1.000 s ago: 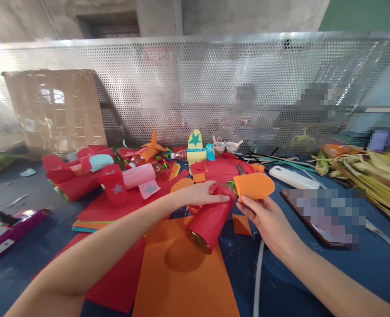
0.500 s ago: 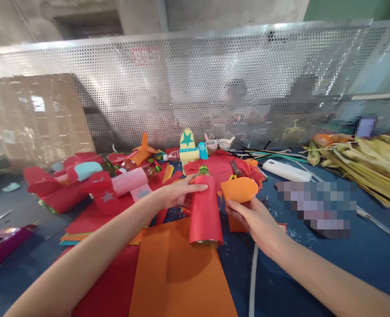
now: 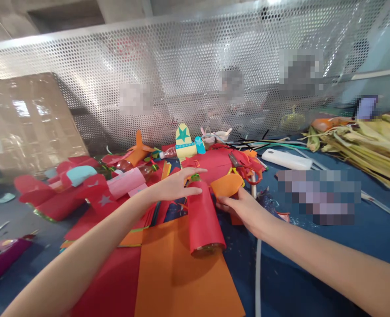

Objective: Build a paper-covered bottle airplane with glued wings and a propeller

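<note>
A bottle wrapped in red paper [image 3: 203, 219] stands on its base on an orange sheet [image 3: 181, 277], its green cap at the top. My left hand [image 3: 175, 184] rests against the bottle's neck with fingers stretched out. My right hand [image 3: 239, 208] is closed on an orange foam piece [image 3: 227, 184], held just right of the bottle's top.
Red and pink paper-covered bottle crafts [image 3: 82, 185] lie at the left, a yellow one with a green star [image 3: 183, 141] at the back. Scissors [image 3: 244, 169], a white tool [image 3: 285, 159] and dried husks [image 3: 363, 145] are at the right. A perforated metal screen [image 3: 195, 75] closes the far edge.
The red bottle went from tilted to standing upright on the orange sheet. My left hand's fingers opened along its neck, and my right hand brought the orange piece closer to it.
</note>
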Action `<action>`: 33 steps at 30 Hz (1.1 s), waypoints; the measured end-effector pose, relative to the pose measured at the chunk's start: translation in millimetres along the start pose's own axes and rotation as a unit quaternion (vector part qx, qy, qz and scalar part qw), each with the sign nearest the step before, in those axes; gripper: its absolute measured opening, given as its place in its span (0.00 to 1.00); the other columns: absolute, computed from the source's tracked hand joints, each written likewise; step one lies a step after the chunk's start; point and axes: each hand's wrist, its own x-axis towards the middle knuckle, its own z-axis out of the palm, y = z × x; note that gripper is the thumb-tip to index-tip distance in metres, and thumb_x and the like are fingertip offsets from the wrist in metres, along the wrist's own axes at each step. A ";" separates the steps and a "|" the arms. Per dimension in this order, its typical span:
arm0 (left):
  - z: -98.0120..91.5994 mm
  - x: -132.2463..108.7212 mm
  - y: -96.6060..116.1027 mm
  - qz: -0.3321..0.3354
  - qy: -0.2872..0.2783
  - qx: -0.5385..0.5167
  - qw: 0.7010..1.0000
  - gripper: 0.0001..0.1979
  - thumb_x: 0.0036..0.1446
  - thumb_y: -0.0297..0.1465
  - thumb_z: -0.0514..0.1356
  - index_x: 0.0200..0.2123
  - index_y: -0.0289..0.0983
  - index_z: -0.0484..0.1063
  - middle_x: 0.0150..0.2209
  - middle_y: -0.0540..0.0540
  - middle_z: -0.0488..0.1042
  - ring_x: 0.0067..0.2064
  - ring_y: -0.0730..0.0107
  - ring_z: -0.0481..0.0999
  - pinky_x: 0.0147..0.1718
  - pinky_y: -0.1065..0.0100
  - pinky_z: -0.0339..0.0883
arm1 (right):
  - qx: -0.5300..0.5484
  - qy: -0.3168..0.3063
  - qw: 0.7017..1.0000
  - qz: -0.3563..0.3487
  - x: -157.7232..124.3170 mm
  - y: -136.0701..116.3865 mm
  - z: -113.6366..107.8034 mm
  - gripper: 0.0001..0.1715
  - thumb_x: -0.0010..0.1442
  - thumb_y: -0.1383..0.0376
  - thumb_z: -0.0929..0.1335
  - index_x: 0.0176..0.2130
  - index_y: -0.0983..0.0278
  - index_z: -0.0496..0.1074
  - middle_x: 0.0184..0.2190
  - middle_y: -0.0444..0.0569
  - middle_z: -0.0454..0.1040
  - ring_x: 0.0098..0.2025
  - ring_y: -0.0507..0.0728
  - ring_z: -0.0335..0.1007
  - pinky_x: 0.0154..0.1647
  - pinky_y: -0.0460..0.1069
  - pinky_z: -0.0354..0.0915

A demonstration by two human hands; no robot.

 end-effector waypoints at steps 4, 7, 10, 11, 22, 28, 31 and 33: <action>6.8 11.4 -5.5 0.025 0.009 -0.048 0.998 0.22 0.61 0.38 0.51 0.57 0.41 0.64 0.57 0.44 0.68 0.58 0.63 0.66 0.56 0.62 0.58 | -0.001 -0.003 1.000 0.003 -3.6 -4.3 8.4 0.23 0.44 0.75 0.72 0.42 0.64 0.69 0.41 0.48 0.76 0.37 0.53 0.75 0.35 0.45 0.73; 14.7 17.5 -8.8 0.028 0.053 -0.042 0.997 0.19 0.62 0.37 0.50 0.52 0.37 0.69 0.49 0.43 0.74 0.49 0.63 0.72 0.52 0.63 0.62 | -0.006 -0.008 1.000 0.005 -7.3 -4.7 10.9 0.24 0.44 0.75 0.72 0.43 0.63 0.70 0.42 0.47 0.76 0.37 0.53 0.75 0.35 0.45 0.73; 18.8 18.1 -10.1 0.012 0.072 -0.050 0.996 0.19 0.63 0.38 0.48 0.49 0.36 0.72 0.44 0.44 0.77 0.44 0.64 0.74 0.48 0.65 0.65 | -0.015 -0.006 1.000 0.016 -10.8 -1.9 12.4 0.25 0.43 0.74 0.73 0.42 0.63 0.70 0.39 0.46 0.77 0.35 0.53 0.75 0.34 0.46 0.73; 19.4 17.5 -10.2 0.002 0.074 -0.062 0.995 0.20 0.63 0.38 0.47 0.48 0.36 0.73 0.42 0.44 0.77 0.43 0.65 0.74 0.47 0.66 0.65 | -0.019 -0.004 1.000 0.020 -12.2 -0.7 13.5 0.24 0.42 0.74 0.73 0.42 0.63 0.70 0.37 0.45 0.77 0.35 0.53 0.75 0.34 0.46 0.73; 30.0 8.0 -9.9 -0.024 0.050 -0.262 0.964 0.23 0.56 0.47 0.56 0.41 0.34 0.77 0.42 0.43 0.79 0.44 0.60 0.75 0.46 0.63 0.67 | -0.079 -0.031 0.995 0.042 -37.8 1.3 24.4 0.18 0.44 0.71 0.73 0.38 0.64 0.73 0.34 0.45 0.78 0.35 0.54 0.75 0.36 0.47 0.72; 21.6 11.2 -3.3 0.028 0.080 -0.186 0.979 0.18 0.59 0.41 0.55 0.45 0.35 0.73 0.48 0.42 0.76 0.49 0.61 0.73 0.49 0.64 0.65 | -0.110 -0.033 0.993 -0.019 -37.2 -2.0 8.6 0.17 0.40 0.69 0.76 0.34 0.63 0.75 0.30 0.44 0.79 0.30 0.54 0.74 0.33 0.48 0.72; 7.1 -4.9 5.0 -0.021 0.118 -0.064 0.991 0.19 0.57 0.40 0.56 0.47 0.34 0.71 0.48 0.39 0.73 0.47 0.62 0.74 0.47 0.64 0.66 | -0.110 -0.031 0.993 -0.014 -40.2 -1.8 0.4 0.19 0.39 0.67 0.77 0.35 0.63 0.76 0.32 0.46 0.80 0.33 0.57 0.75 0.36 0.50 0.73; 0.0 -24.9 14.9 -0.057 0.112 0.028 0.992 0.21 0.56 0.43 0.57 0.47 0.36 0.70 0.46 0.40 0.73 0.46 0.59 0.73 0.48 0.61 0.64 | -0.117 -0.030 0.993 0.006 -43.6 -0.9 -3.3 0.18 0.39 0.67 0.77 0.34 0.63 0.77 0.32 0.47 0.80 0.34 0.57 0.76 0.37 0.51 0.73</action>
